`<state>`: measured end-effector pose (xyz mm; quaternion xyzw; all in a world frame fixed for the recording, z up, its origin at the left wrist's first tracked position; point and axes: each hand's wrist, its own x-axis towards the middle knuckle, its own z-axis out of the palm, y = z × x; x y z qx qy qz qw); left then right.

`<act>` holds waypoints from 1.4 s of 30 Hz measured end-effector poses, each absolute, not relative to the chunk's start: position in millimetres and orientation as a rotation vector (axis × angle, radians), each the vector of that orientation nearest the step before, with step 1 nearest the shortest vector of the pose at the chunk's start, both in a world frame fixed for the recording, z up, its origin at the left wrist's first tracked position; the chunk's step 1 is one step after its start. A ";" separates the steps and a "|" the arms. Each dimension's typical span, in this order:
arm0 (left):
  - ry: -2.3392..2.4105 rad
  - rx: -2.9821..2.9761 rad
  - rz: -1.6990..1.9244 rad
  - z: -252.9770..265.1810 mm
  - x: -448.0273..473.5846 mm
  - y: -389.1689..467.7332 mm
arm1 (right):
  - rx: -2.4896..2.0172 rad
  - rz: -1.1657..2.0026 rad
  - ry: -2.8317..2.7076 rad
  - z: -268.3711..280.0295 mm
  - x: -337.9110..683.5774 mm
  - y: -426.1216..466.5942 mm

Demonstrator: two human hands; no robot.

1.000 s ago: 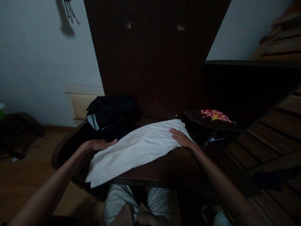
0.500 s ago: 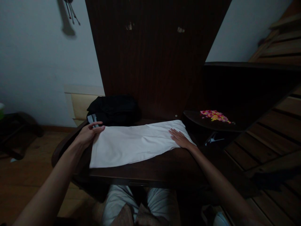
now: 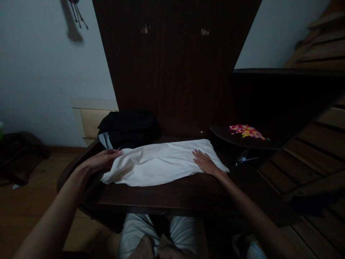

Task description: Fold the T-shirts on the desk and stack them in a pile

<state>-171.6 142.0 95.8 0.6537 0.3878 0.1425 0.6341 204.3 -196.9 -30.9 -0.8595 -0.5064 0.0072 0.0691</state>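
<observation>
Two bare hands rest on one long strip of white cloth (image 3: 161, 162) in the head view. It lies lengthwise across the dark tabletop (image 3: 172, 198), in front of a black fabric pile (image 3: 132, 124). The right hand (image 3: 205, 163) lies palm down near the cloth's right end, fingers extended and slightly spread, pressing on it without gripping. The left hand (image 3: 104, 160) is at the far left corner, thumb and fingers drawn together, apparently pinching the edge. As for progress, the right half looks mostly settled, nearly flat with shallow wrinkles. The left end seems unfinished: it is bunched and curled, with deeper creases running inward, not yet flat. How many layers lie underneath, I cannot tell.
</observation>
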 end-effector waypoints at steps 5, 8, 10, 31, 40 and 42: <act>0.814 1.195 0.525 88.0 -164.1 123.4 | -2.631 0.039 -1.497 -29.0 202.6 -196.3; 0.683 1.277 0.729 89.9 -164.0 112.8 | -2.632 0.056 -1.498 -25.9 200.8 -196.7; 0.634 1.355 0.821 94.9 -165.5 110.1 | -2.613 0.053 -1.515 -24.5 200.2 -197.1; 0.835 1.216 0.773 114.8 -172.1 148.9 | -2.588 -0.032 -1.557 -32.8 201.2 -198.6; 0.839 1.515 1.060 101.3 -175.3 159.1 | -2.581 -0.007 -1.542 -28.7 198.5 -198.7; 0.920 1.671 1.012 98.0 -172.8 165.5 | -2.583 0.000 -1.533 -27.5 197.3 -198.5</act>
